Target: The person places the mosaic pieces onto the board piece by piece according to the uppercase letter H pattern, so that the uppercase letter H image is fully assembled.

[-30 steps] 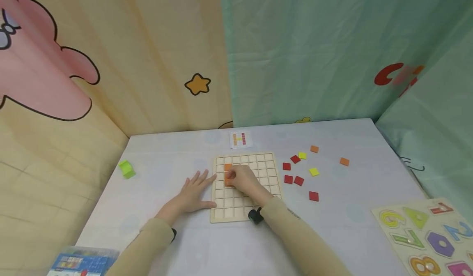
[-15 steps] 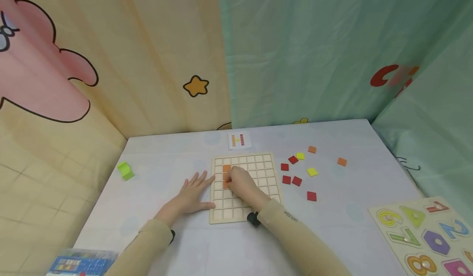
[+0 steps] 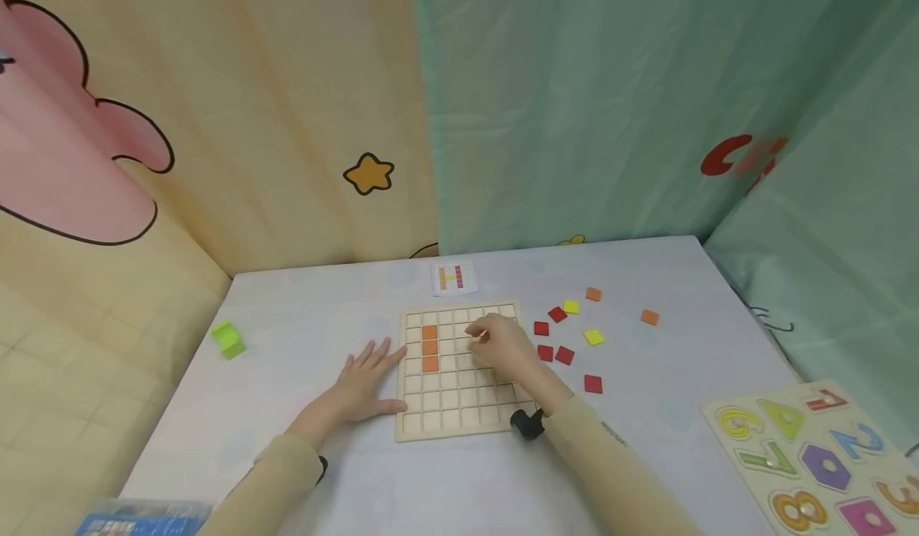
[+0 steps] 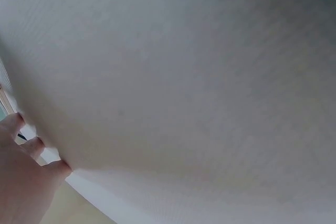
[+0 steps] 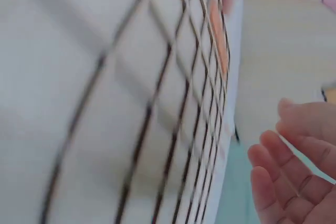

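Observation:
A light wooden grid board [image 3: 448, 420] lies on the table, with three orange square tiles [image 3: 429, 348] in a column near its left side. My left hand [image 3: 359, 384] rests with spread fingers at the board's left edge; its fingers [image 4: 31, 145] also show in the left wrist view. Over the right half of the board hovers my right hand [image 3: 506, 348]. In the right wrist view the loosely bent fingers [image 5: 278, 156] hold nothing. Right of the board lie several loose red tiles [image 3: 593, 384], two yellow tiles [image 3: 593, 336] and two orange tiles [image 3: 649, 317].
Behind the board lies a small pattern card [image 3: 454, 279] with orange, yellow and red squares. A green block [image 3: 228, 340] sits at the left. A number-and-shape puzzle board [image 3: 797, 448] covers the front right, and a blue package [image 3: 143, 520] the front left.
My right hand has left the orange column and moved right, uncovering the three orange tiles. The left hand stays at the board's edge. The head view has shifted slightly.

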Demonstrator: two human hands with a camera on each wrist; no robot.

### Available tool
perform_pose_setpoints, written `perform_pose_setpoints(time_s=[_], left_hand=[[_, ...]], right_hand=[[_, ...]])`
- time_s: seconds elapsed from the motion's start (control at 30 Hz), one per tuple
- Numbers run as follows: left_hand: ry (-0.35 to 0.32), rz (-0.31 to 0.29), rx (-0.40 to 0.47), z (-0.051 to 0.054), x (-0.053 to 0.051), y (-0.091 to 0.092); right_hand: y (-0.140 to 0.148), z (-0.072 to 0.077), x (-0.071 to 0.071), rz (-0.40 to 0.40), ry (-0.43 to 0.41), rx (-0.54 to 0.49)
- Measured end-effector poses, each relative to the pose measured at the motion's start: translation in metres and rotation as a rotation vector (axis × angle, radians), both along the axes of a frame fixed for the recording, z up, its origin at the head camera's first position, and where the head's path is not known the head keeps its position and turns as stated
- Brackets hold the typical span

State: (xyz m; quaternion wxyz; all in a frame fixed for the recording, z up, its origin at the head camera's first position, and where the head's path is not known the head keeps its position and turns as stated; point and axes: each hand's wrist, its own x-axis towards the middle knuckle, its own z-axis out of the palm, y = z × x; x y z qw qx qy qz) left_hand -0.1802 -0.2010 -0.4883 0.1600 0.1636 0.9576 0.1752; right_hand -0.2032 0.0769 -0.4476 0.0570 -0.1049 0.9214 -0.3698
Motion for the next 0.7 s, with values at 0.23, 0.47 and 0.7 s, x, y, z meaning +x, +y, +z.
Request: perform_pose_setpoints(time_s=[0.23, 0.47, 0.7], left_hand=[[0.022, -0.011, 0.005, -0.003, 0.0, -0.003], [0.034, -0.023, 0.007, 0.001, -0.001, -0.005], [0.031, -0.022, 0.012, -0.003, 0.0, -0.004]], right_hand=[[0.111, 0.0, -0.018, -0.219, 0.009, -0.043], [0.212, -0.008, -0.02, -0.413, -0.032, -0.041], [0.254, -0.013, -0.021, -0.456, -0.039, 0.027]])
